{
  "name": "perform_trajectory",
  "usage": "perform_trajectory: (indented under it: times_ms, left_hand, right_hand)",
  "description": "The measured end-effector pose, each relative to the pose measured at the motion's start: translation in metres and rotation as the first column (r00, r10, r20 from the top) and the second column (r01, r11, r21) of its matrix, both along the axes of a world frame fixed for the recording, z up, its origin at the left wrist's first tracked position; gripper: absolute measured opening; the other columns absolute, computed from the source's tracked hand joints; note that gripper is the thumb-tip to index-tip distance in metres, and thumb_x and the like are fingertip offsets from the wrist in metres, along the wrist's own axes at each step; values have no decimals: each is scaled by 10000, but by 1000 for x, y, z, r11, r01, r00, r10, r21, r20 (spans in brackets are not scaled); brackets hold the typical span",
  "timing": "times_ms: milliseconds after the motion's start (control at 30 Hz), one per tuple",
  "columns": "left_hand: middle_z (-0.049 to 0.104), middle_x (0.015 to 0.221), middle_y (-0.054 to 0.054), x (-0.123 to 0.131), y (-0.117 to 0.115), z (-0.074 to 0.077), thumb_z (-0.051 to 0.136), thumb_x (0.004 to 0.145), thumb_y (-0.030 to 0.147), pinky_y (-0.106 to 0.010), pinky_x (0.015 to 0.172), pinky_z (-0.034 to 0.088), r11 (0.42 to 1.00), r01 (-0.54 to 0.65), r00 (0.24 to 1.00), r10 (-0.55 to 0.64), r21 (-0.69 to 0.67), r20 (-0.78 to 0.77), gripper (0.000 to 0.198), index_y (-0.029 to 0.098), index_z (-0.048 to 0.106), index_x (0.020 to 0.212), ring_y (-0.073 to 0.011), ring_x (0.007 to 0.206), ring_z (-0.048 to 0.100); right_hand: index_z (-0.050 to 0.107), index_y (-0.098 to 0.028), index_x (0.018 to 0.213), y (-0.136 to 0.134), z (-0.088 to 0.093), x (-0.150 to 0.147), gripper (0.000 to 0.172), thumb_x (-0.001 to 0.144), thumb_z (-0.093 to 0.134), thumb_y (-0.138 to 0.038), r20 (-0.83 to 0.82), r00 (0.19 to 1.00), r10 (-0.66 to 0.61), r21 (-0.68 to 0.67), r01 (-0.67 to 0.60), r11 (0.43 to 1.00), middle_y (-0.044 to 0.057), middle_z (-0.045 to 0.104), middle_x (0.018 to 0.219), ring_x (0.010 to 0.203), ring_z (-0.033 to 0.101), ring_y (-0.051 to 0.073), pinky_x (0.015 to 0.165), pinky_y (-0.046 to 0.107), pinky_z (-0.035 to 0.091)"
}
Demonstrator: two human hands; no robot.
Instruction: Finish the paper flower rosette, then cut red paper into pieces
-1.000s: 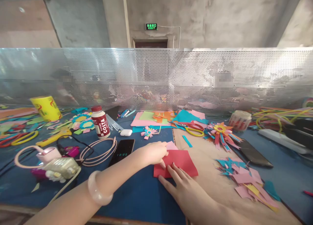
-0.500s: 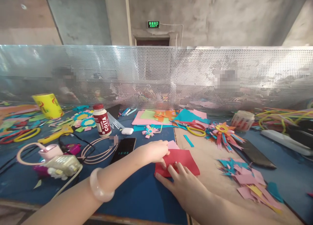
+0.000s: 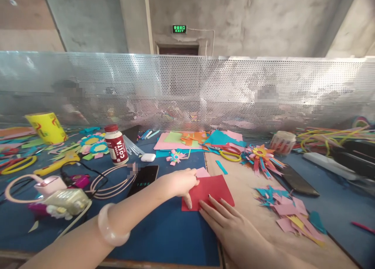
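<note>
A red sheet of paper (image 3: 212, 187) lies partly over a pink sheet (image 3: 202, 172), near the seam between the blue and tan parts of the table. My left hand (image 3: 183, 183) holds the red paper at its left side, fingers bent at the far edge and thumb lower down. The underside of its grip is hidden. Flat on the near right part of the same sheet rests my right hand (image 3: 228, 218), fingers stretched out. A blue paper strip (image 3: 222, 167) and a small paper flower (image 3: 176, 156) lie beyond the hands.
Left of me are a phone (image 3: 143, 181), a Costa bottle (image 3: 116, 145), a power adapter (image 3: 68, 200) and yellow tape (image 3: 47, 127). Scissors (image 3: 230, 155) lie behind the paper. Paper scraps (image 3: 290, 212) and a dark phone (image 3: 297, 179) are right. A perforated metal screen (image 3: 181, 81) stands behind.
My right hand's fingers have gone from bent to stretched flat and shifted right on the red paper. The left thumb has spread down the left edge. The camera has turned slightly right.
</note>
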State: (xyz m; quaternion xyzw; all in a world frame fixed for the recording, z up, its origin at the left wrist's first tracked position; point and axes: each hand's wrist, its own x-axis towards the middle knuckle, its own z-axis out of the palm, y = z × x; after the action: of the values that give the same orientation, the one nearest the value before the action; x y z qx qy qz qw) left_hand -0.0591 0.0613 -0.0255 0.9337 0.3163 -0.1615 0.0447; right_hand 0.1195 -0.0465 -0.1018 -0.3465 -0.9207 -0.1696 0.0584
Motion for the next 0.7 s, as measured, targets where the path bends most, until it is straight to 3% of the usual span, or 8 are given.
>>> perform_trajectory:
  times_ms: [200, 400, 700]
  left_hand:
    - [492, 1173, -179, 5, -6, 6, 668, 603, 524, -351, 736, 446, 997, -73, 997, 73, -12, -23, 681, 117, 569, 1140, -329, 1021, 487]
    - [503, 1167, -201, 10, -5, 1, 722, 564, 461, -379, 720, 450, 994, -107, 993, 106, -8, -43, 666, 99, 597, 1109, -353, 996, 496]
    - [505, 1188, -180, 9, -3, -1, 738, 561, 413, -365, 744, 454, 996, -88, 995, 88, 3, -49, 665, 126, 576, 1139, -342, 1021, 497]
  right_hand:
    - [520, -136, 1224, -2, 5, 13, 485, 759, 401, -67, 6, 1000, -31, 128, 30, 991, 29, 501, 1285, 1119, 519, 247, 851, 381, 484]
    - [626, -168, 1096, -9, -1, 25, 352, 780, 492, -246, -111, 992, -66, 308, 97, 946, 4, 600, 1181, 1076, 529, 267, 866, 402, 449]
    - [620, -196, 1091, -14, -15, 49, 383, 724, 510, -208, -139, 978, -158, 358, 198, 912, 3, 565, 1232, 1150, 449, 267, 958, 455, 328]
